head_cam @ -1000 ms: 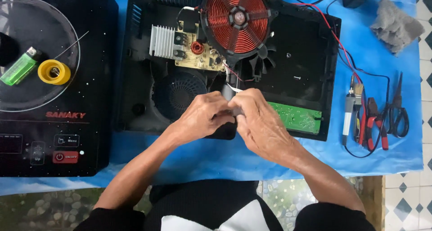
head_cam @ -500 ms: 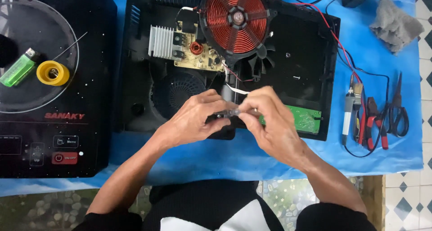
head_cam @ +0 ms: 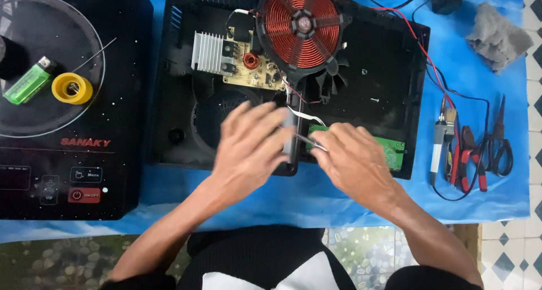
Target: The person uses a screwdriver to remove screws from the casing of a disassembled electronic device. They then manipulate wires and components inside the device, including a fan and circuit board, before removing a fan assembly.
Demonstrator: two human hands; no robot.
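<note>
Both hands are working over the near edge of the opened cooker base [head_cam: 384, 70]. The right hand [head_cam: 355, 163] is pinching thin metal tweezers [head_cam: 309, 140] in its fingers, the long axis lying roughly left to right, tips pointing toward the left hand [head_cam: 251, 149]. That hand is blurred, its fingers spread loosely; whether they are grasping the grey strip [head_cam: 289, 134] standing beside them I cannot tell. The tweezers are sitting just beside the green circuit board [head_cam: 392, 151], near the base's front rim. The copper coil [head_cam: 303, 25] is lying farther back, and pliers [head_cam: 468, 157] and scissors [head_cam: 499, 146] are resting well apart on the blue tabletop [head_cam: 316, 197].
</note>
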